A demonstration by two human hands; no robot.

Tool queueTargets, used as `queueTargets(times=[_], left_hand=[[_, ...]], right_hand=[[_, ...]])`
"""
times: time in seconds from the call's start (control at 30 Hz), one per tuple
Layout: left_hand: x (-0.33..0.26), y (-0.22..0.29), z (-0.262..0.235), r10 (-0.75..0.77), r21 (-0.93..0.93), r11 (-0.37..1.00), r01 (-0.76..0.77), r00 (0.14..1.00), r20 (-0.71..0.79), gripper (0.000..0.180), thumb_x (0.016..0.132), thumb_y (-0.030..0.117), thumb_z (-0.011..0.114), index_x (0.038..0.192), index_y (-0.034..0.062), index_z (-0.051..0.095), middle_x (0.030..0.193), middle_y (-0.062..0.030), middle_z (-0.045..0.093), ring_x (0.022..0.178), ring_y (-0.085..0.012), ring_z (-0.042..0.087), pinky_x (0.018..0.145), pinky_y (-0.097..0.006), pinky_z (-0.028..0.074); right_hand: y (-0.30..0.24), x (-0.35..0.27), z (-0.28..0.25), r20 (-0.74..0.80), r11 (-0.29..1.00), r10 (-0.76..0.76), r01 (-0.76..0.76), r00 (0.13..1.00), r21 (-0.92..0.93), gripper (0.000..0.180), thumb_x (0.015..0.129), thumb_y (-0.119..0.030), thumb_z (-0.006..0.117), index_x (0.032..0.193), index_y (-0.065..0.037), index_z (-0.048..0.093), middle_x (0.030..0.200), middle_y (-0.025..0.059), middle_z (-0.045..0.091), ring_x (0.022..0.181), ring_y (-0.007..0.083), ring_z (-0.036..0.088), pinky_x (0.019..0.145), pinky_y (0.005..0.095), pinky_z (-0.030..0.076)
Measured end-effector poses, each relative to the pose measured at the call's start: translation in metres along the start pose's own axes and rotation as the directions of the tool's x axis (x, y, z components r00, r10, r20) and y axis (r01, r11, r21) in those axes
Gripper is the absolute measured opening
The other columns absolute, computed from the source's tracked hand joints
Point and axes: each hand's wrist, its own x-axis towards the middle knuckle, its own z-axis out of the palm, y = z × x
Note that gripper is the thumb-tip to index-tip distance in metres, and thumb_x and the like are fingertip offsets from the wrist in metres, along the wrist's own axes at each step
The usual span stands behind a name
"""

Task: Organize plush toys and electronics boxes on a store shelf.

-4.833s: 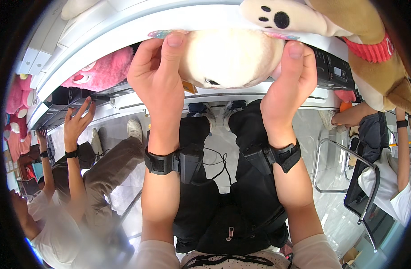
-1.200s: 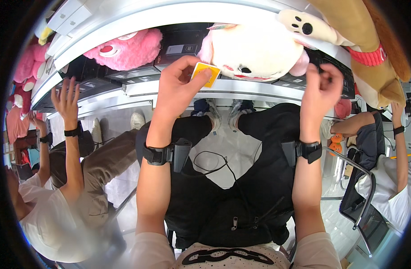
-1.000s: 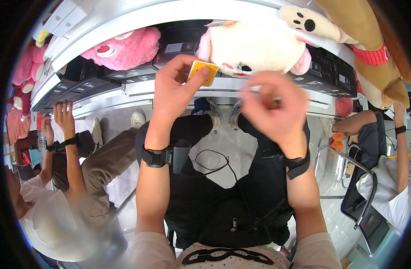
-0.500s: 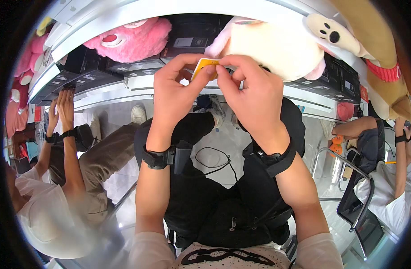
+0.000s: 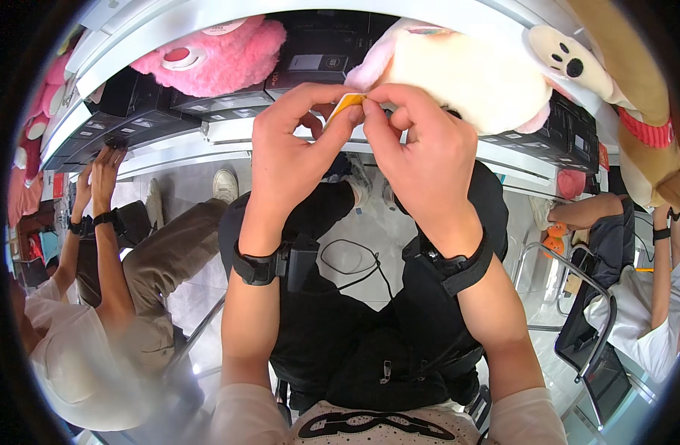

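Observation:
A small yellow card with a white edge [image 5: 345,104] stands tilted between my hands, just in front of the shelf. My left hand [image 5: 292,152] pinches it between thumb and bent fingers, and the thumb covers part of its face. At the card's upper right corner, the thumb and fingertips of my right hand [image 5: 430,159] are pressed together on it. Both hands are closed and nearly touch at the fingertips. Beyond them lies a cream plush toy [image 5: 459,78], close to my right hand's knuckles.
A pink plush toy [image 5: 232,59] sits on black boxes [image 5: 321,55] along the white shelf. A tan plush toy [image 5: 648,89] is at right. People work on both sides, one with hands [image 5: 106,167] at the shelf's left. A black cable [image 5: 362,274] lies below on the floor.
The yellow card has turned and shows a narrower face. My right fingertips stay at its corner, and both hands remain closed, barely shifted.

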Motion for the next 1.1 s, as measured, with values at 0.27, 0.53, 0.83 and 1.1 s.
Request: queueTargets(times=[0.27,0.53,0.83,1.1], left_hand=[[0.0,-0.003,0.001,0.046,-0.063,0.997,-0.047,0.998,-0.031,0.017,0.088,0.006,0.074,0.105,0.0053,0.076,0.092,-0.0027,0.075,0.074,-0.0081,0.065,0.059,-0.022,0.047],[0.001,-0.004,0.003,0.072,-0.034,0.997,-0.073,0.997,-0.036,0.018,0.086,0.003,0.074,0.104,0.0056,0.077,0.092,-0.0026,0.075,0.073,-0.0082,0.064,0.058,-0.022,0.047],[0.001,-0.001,0.007,0.138,0.053,0.99,-0.132,0.982,-0.128,0.017,0.087,0.005,0.075,0.104,0.0055,0.076,0.093,-0.0042,0.075,0.069,-0.0098,0.061,0.057,-0.023,0.047],[0.0,-0.002,0.007,0.121,0.043,0.992,-0.116,0.983,-0.136,0.017,0.088,0.006,0.075,0.105,0.0053,0.076,0.093,-0.0042,0.074,0.065,-0.0091,0.059,0.056,-0.022,0.046]], right_hand=[[-0.002,-0.001,0.003,-0.021,0.998,0.018,-0.017,1.0,0.056,0.01,0.084,-0.01,0.077,0.088,-0.01,0.068,0.058,0.0019,0.063,0.048,0.0163,0.062,0.048,0.0276,0.046],[0.0,-0.001,0.011,-0.072,1.0,-0.001,0.003,0.997,0.029,0.013,0.081,-0.011,0.077,0.088,-0.01,0.066,0.061,-0.0009,0.065,0.049,0.0167,0.062,0.049,0.0296,0.047],[0.001,0.001,0.009,-0.048,1.0,-0.017,0.017,0.999,-0.006,0.014,0.081,-0.013,0.076,0.086,-0.01,0.063,0.064,-0.0012,0.067,0.05,0.0183,0.064,0.049,0.0317,0.047],[-0.002,0.001,0.01,-0.057,0.999,0.038,-0.036,0.998,0.039,0.014,0.082,-0.015,0.078,0.089,-0.01,0.067,0.058,-0.0011,0.062,0.047,0.016,0.061,0.047,0.03,0.045]])
